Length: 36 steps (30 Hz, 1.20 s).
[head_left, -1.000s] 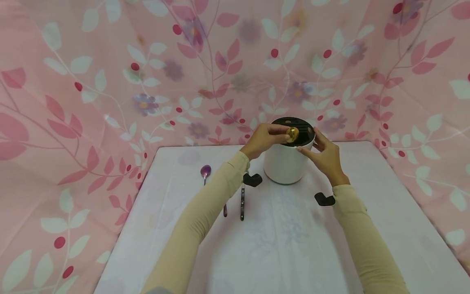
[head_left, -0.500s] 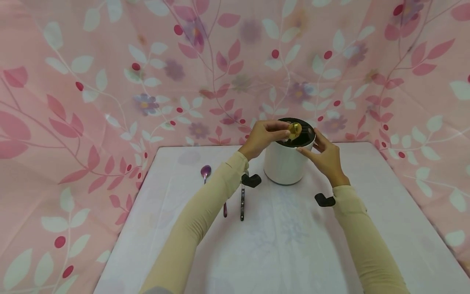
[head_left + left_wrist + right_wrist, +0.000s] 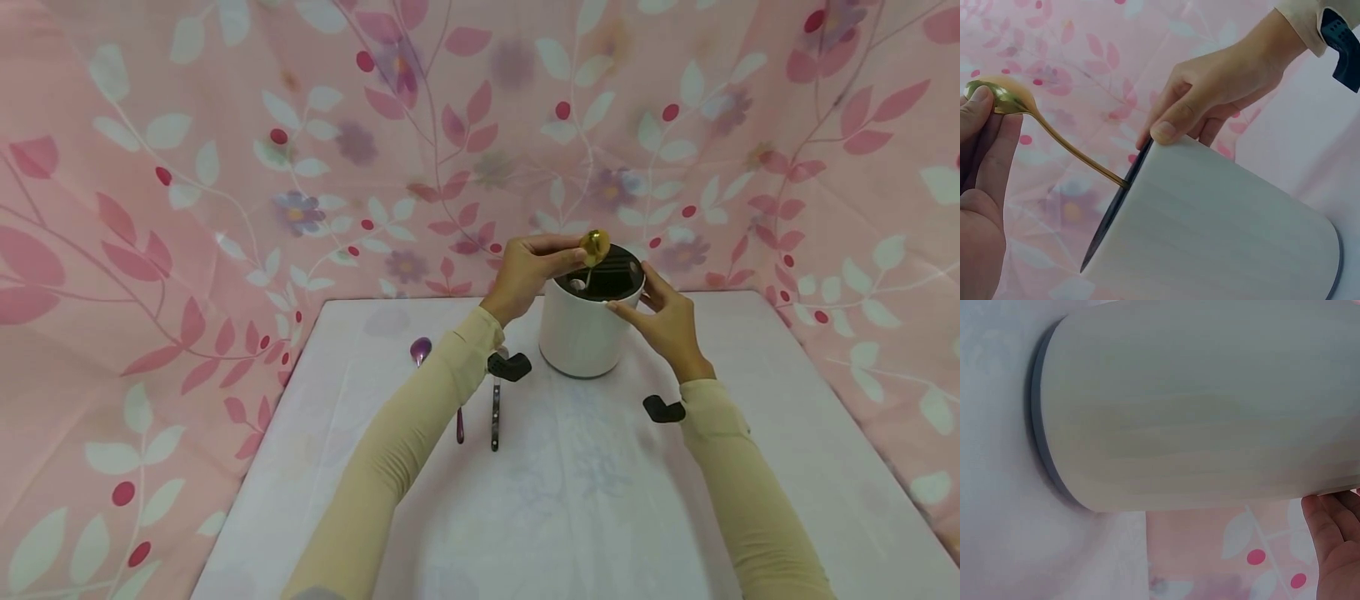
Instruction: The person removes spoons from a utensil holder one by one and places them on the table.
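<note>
My left hand [image 3: 528,273] pinches a gold spoon [image 3: 596,244] by its bowl, above the mouth of a white cylindrical container [image 3: 583,337]. In the left wrist view the spoon's handle [image 3: 1079,152] slopes down past the dark rim, and its end is hidden inside. My right hand [image 3: 663,321] grips the container's right rim, with the thumb on the near side. A small pale, shiny shape [image 3: 577,284] shows at the container's dark mouth; its kind is unclear. The container stands upright on the table.
Left of the container, a purple spoon [image 3: 421,348] and a utensil with a dark riveted handle [image 3: 495,417] lie on the white-covered table [image 3: 585,517], partly hidden by the left arm. Pink floral cloth [image 3: 465,125] hangs close behind the container.
My left hand has moved slightly up and to the left, lifting the spoon's bowl higher above the container's mouth. The right hand has stayed on the rim.
</note>
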### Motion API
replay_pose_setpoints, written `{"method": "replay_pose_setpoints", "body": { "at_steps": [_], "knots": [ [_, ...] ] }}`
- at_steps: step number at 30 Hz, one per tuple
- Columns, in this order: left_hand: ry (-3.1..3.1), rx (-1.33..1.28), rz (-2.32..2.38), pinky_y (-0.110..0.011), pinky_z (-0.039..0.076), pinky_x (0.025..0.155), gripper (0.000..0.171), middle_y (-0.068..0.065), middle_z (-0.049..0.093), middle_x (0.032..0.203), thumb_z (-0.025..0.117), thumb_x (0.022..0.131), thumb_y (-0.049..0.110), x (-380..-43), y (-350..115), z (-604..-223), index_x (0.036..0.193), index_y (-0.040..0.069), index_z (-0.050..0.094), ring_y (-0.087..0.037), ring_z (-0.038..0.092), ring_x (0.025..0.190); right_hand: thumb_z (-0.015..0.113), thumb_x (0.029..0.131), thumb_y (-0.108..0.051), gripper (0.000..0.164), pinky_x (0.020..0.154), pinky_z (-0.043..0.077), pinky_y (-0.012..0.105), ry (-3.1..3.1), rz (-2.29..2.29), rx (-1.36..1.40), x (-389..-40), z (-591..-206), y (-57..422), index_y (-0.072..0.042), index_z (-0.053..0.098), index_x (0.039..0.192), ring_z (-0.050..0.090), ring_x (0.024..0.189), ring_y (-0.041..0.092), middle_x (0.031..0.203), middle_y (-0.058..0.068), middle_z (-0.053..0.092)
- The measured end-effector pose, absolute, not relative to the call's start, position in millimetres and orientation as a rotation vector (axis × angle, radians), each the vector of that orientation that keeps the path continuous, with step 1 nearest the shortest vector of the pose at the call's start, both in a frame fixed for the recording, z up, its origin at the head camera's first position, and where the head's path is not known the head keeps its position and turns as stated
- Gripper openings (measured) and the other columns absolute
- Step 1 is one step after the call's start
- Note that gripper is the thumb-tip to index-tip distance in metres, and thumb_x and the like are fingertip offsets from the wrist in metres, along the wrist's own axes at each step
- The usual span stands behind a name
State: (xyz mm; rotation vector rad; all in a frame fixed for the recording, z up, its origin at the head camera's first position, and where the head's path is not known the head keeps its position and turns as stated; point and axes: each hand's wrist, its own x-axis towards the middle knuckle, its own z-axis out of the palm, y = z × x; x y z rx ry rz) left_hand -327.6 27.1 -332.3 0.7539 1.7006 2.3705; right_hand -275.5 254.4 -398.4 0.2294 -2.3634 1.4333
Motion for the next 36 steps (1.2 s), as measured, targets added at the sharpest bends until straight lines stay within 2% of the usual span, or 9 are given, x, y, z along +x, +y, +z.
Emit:
{"method": "replay_pose_setpoints", "body": {
  "at_steps": [14, 21, 31, 36],
  "knots": [
    [1.629, 0.838, 2.465, -0.04, 0.056, 0.087, 0.027, -0.018, 0.071, 0.102, 0.068, 0.087, -0.006, -321, 19, -312, 0.111, -0.016, 0.065, -0.027, 0.071, 0.089, 0.082, 0.081, -0.023, 0.085, 0.101, 0.045, 0.041, -2.367, 1.421, 0.221, -276, -398, 254, -0.004, 0.034, 0.149, 0.049, 0.129, 0.03, 0.147, 0.015, 0.042],
    [1.624, 0.832, 2.495, -0.042, 0.056, 0.087, 0.024, -0.019, 0.072, 0.101, 0.07, 0.085, -0.006, -317, 14, -300, 0.108, -0.012, 0.069, -0.031, 0.071, 0.091, 0.082, 0.081, -0.025, 0.086, 0.101, 0.045, 0.039, -2.37, 1.426, 0.213, -276, -399, 254, -0.005, 0.035, 0.149, 0.049, 0.129, 0.03, 0.147, 0.014, 0.043],
    [1.565, 0.928, 2.561, -0.044, 0.055, 0.088, 0.026, -0.019, 0.071, 0.104, 0.066, 0.086, -0.01, -314, -4, -290, 0.111, -0.017, 0.064, -0.033, 0.071, 0.093, 0.083, 0.08, -0.025, 0.086, 0.101, 0.045, 0.04, -2.378, 1.434, 0.189, -275, -397, 252, -0.006, 0.035, 0.149, 0.05, 0.128, 0.031, 0.146, 0.014, 0.044],
    [1.482, 0.868, 2.627, -0.044, 0.055, 0.089, 0.022, -0.02, 0.071, 0.104, 0.064, 0.086, -0.013, -313, -14, -289, 0.107, -0.009, 0.07, -0.032, 0.071, 0.092, 0.083, 0.08, -0.025, 0.086, 0.101, 0.045, 0.041, -2.373, 1.434, 0.189, -274, -397, 252, -0.004, 0.035, 0.149, 0.05, 0.128, 0.031, 0.146, 0.014, 0.044]
  ]
}}
